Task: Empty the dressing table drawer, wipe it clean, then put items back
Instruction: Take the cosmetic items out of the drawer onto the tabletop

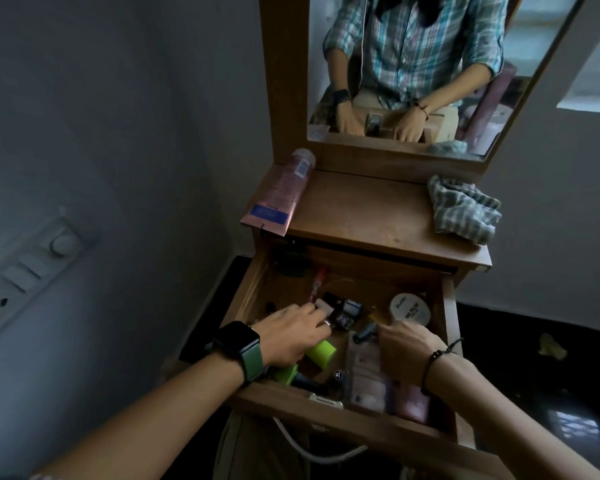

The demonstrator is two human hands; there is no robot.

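Head cam: the open wooden drawer (253, 289) is crammed, so grabbing blind could easily knock small dark bottles (340, 308) over or drop one. Left hand (291, 332) reaches in palm down, fingers curled around small stuff by the lime-green tube (321, 351); can't tell exactly what it holds. Right hand (404, 348) is bent over pale packets (364, 375), grip hidden. Checked cloth (465, 209) waits on the table (361, 209).

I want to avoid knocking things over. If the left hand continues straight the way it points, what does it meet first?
Probably the small dark bottles just beyond the left hand; depth is unclear.
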